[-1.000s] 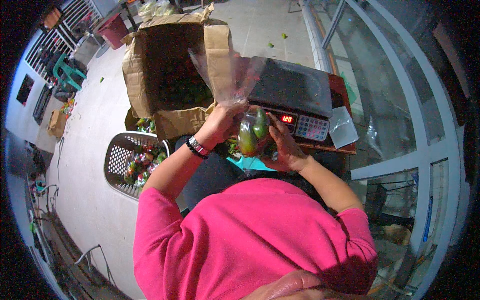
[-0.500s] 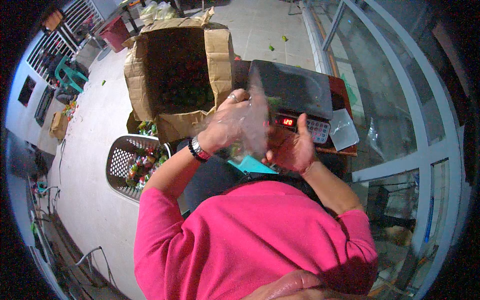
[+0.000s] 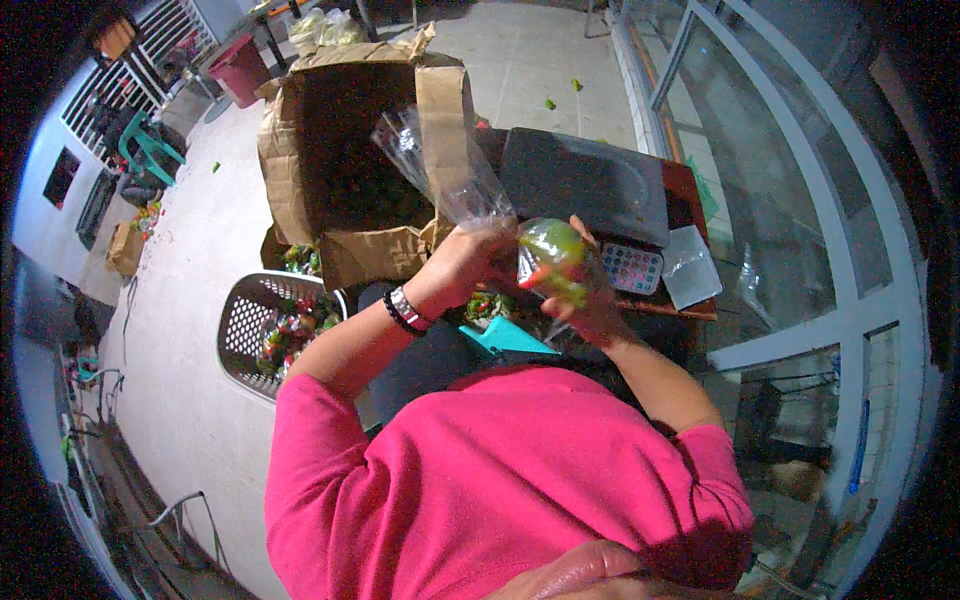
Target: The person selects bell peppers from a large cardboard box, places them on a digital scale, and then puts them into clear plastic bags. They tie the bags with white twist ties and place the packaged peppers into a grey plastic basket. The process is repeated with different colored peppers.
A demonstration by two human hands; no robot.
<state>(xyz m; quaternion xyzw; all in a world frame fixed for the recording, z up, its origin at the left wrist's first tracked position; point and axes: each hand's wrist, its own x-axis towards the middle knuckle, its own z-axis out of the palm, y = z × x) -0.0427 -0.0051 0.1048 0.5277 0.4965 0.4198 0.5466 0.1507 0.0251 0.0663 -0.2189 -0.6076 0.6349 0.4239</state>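
My left hand, with a watch and a dark bracelet at the wrist, grips the gathered neck of a clear plastic bag, whose long open end reaches toward a brown paper-lined box. My right hand is closed round the bag's filled lower part, which holds green and red peppers. Behind the bag sits a dark weighing scale on a wooden table; its keypad shows beside my right hand. A turquoise object lies below my hands, with more peppers just above it.
The large paper-lined box stands ahead-left. A slotted plastic basket with bagged peppers is at my left. A white pad or sheet lies on the table. Glass framed panels run along the right. A green chair stands far left.
The bag was upright, then blurred in motion between my hands; now its open end leans up-left and its filled part sits in my right hand, which was open half a second ago.
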